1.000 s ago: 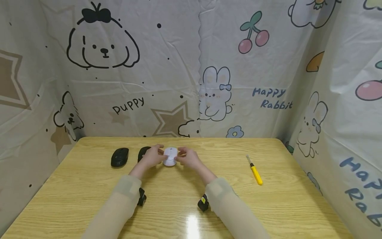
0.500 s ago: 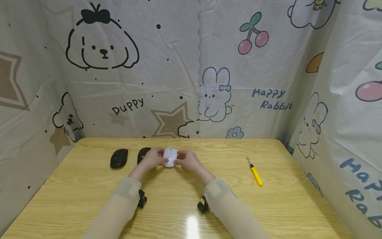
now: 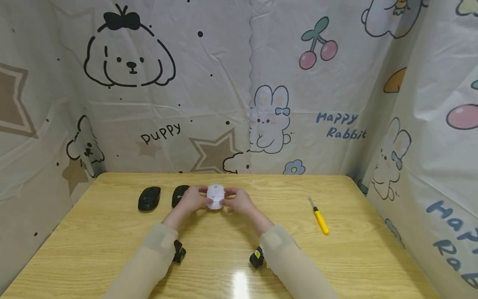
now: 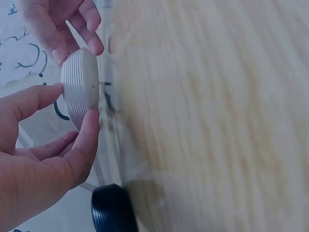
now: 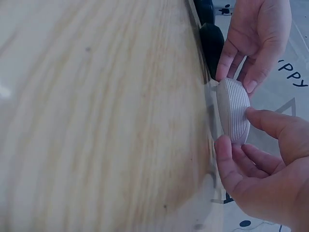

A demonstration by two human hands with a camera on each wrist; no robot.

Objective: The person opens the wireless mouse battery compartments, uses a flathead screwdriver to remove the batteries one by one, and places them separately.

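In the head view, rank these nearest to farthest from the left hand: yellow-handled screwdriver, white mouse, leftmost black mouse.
1. White mouse: held in the left hand.
2. Leftmost black mouse: off to that hand's left.
3. Yellow-handled screwdriver: well off to its right.

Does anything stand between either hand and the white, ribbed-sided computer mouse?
Nothing visible: the left hand and right hand hold the white mouse directly. The nearer black computer mouse sits outside the left hand.

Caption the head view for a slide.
Left hand and right hand hold a white mouse; two black mice left, yellow-handled screwdriver right.
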